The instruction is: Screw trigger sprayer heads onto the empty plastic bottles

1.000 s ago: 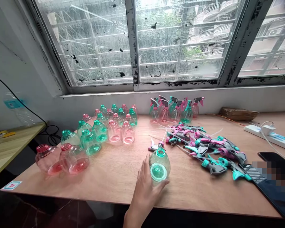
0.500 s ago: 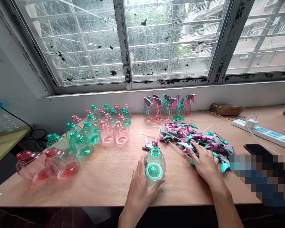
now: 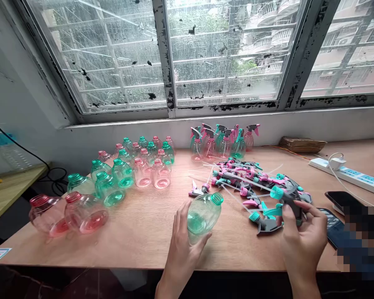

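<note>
My left hand (image 3: pixel 187 236) is wrapped round a clear green spray bottle (image 3: pixel 204 216), which has no top on it. The bottle leans to the right, its threaded neck pointing up and right. In my right hand (image 3: pixel 305 232) is a grey and turquoise trigger sprayer head (image 3: pixel 286 199), its turquoise collar turned left and a thin tube stretching up and left from it. Below and behind that hand lies a heap of pink, turquoise and grey sprayer heads (image 3: pixel 249 176). One pink and grey sprayer head (image 3: pixel 200 189) rests apart, just behind the bottle.
Several open pink and green bottles (image 3: pixel 124 172) stand at the left. Assembled spray bottles (image 3: pixel 224 143) are grouped by the wall. A power strip (image 3: pixel 352 172), a phone (image 3: pixel 343 201) and a brown package (image 3: pixel 302 144) lie on the right of the table (image 3: pixel 137 241).
My right hand came into view, reached the heap and lifted a turquoise and grey sprayer head towards me. My left hand has tipped the green bottle to the right.
</note>
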`<state>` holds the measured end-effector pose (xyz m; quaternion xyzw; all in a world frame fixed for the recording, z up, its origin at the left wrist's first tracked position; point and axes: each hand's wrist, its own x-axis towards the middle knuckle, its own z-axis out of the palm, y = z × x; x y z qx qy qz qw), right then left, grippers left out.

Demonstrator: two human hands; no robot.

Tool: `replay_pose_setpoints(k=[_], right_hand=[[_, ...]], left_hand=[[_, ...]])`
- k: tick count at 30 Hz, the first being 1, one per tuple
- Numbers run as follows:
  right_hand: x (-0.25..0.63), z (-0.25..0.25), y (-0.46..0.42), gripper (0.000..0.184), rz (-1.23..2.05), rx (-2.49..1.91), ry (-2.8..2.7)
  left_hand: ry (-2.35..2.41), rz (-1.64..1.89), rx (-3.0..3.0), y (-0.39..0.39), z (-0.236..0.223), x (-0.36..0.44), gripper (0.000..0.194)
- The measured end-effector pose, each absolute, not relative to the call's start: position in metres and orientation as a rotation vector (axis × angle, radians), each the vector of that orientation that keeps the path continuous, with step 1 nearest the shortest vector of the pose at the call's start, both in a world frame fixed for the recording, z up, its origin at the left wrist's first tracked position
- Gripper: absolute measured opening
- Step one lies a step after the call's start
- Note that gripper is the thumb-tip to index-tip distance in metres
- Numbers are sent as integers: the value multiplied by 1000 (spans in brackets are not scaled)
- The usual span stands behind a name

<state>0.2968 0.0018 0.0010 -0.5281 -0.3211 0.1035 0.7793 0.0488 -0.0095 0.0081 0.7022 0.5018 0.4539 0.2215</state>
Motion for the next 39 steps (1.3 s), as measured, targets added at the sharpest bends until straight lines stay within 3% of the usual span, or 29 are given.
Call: replay_pose_setpoints(k=[10, 26, 33, 39], right_hand=[[289, -2, -14, 35, 588, -945, -516], [289, -6, -14, 23, 485, -1136, -531], [291, -9, -10, 24, 493, -1190, -691], [285, -6, -10, 32, 834, -1084, -1112]], left_hand=[[1551, 1435, 1930, -10, 9, 48, 75], [1506, 1390, 1952, -10, 9, 48, 81], [1458, 1273, 2069, -13, 11, 49, 82], [1290, 1082, 2174, -15, 15, 46, 78]])
